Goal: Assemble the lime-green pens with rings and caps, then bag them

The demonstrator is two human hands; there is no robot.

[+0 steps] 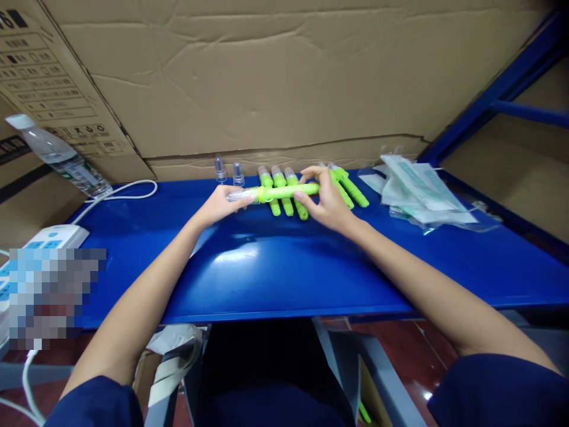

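Note:
Level above the blue table, a lime-green pen-shaped tube [288,191] with a yellow ring and a clear end spans both hands. My left hand [217,206] is closed around its clear end. At the green end, my right hand [329,201] grips the tube between thumb and fingers. Behind it lie several similar lime-green tubes with clear tops [287,204], partly hidden by the held one. Two more green tubes [351,185] lie just right of my right hand. Two clear plastic caps [220,169] stand beyond my left hand.
A blue table [267,267] backs onto a cardboard wall [267,77]. To the right lie plastic packets [422,190] beside a blue metal frame [498,89]. On the left are a water bottle [62,157], a white cable [133,185] and a power strip [66,234].

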